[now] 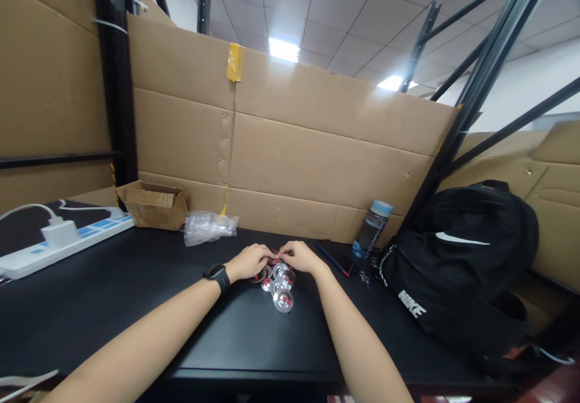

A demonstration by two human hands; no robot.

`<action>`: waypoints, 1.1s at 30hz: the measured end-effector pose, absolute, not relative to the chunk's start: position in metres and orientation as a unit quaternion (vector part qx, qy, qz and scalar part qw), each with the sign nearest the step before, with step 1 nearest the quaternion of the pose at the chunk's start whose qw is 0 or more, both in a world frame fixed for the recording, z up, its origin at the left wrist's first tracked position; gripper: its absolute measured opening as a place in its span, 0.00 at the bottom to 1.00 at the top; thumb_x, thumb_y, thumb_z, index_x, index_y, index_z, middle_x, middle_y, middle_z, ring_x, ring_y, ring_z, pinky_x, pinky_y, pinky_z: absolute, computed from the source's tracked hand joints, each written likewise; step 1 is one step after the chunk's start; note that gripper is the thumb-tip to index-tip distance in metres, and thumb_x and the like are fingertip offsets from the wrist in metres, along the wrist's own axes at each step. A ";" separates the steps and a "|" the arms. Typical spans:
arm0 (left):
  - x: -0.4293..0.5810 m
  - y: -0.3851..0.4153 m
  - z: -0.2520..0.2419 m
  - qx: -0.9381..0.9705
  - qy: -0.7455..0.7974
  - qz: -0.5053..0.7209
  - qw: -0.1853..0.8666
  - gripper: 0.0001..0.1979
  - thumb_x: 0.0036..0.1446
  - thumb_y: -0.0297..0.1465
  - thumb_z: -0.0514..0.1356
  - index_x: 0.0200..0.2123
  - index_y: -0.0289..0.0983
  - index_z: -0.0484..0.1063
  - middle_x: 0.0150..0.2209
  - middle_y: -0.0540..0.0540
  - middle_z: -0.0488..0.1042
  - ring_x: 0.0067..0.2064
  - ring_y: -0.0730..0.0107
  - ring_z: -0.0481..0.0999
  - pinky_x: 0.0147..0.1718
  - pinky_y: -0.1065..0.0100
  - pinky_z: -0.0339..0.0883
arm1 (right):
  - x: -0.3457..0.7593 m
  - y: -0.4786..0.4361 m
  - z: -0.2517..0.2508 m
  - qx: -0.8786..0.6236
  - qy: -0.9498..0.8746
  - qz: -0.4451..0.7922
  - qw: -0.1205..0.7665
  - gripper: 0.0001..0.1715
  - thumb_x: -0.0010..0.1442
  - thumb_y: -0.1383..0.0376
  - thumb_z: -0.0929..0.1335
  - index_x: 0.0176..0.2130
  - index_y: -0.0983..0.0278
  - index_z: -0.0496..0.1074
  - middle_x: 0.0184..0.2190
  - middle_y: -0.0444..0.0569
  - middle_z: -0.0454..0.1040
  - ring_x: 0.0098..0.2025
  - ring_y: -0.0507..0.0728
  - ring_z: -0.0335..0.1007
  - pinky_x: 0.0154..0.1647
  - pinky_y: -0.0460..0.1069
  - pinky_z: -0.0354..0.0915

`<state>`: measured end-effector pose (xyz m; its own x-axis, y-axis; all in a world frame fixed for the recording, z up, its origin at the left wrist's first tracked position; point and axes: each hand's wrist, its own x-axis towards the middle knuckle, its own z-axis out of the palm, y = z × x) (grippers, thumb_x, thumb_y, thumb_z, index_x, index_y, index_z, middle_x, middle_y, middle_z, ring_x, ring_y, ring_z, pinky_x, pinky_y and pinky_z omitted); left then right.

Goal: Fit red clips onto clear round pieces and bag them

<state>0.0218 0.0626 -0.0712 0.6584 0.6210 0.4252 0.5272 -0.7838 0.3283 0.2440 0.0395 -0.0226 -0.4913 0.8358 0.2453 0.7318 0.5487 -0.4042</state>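
Several shiny silver round pieces with red parts (283,299) lie in a cluster on the black table, some of them overlapping. At the far end of this cluster, my left hand (250,262), with a dark watch on its wrist, has its fingers closed on a silver-and-red round piece (275,259). From the other side my right hand (299,257) pinches at the same piece, thumb and fingers together. The fingers partly cover it, so its exact kind cannot be made out.
At the left are a white power strip (90,237), a small cardboard box (156,212) and clear plastic wrap (209,228). A blue-and-red pen (333,260), a water bottle (369,232) and a black backpack (457,270) are at the right. Cardboard panels (317,155) stand behind.
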 end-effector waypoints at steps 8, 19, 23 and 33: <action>0.021 0.062 -0.069 0.914 0.298 0.265 0.075 0.19 0.61 0.24 0.52 0.44 0.43 0.81 0.44 0.48 0.81 0.45 0.66 0.77 0.52 0.67 0.65 | 0.250 0.032 -0.011 -0.413 -0.862 0.245 0.164 0.22 0.50 0.56 0.77 0.45 0.59 0.82 0.37 0.47 0.80 0.34 0.53 0.72 0.35 0.45 0.65; 0.021 0.051 -0.052 0.868 0.312 0.352 0.160 0.14 0.66 0.34 0.54 0.46 0.40 0.78 0.45 0.46 0.80 0.46 0.65 0.77 0.46 0.69 0.66 | 0.244 0.038 -0.013 -0.387 -0.828 0.239 0.328 0.10 0.57 0.61 0.73 0.39 0.62 0.83 0.37 0.50 0.79 0.38 0.56 0.75 0.42 0.49 0.69; 0.022 0.050 -0.044 0.820 0.284 0.387 0.312 0.15 0.64 0.40 0.57 0.44 0.36 0.77 0.41 0.44 0.80 0.41 0.65 0.78 0.41 0.69 0.68 | 0.243 0.037 -0.007 -0.364 -0.804 0.279 0.378 0.14 0.59 0.57 0.72 0.40 0.63 0.81 0.38 0.50 0.80 0.40 0.57 0.76 0.45 0.51 0.69; 0.031 0.050 -0.048 0.747 0.262 0.417 0.446 0.19 0.56 0.45 0.64 0.38 0.33 0.74 0.34 0.44 0.79 0.36 0.66 0.77 0.36 0.69 0.69 | 0.225 0.023 -0.011 -0.353 -0.679 0.515 0.388 0.24 0.56 0.48 0.73 0.45 0.61 0.74 0.36 0.47 0.76 0.34 0.56 0.76 0.35 0.52 0.75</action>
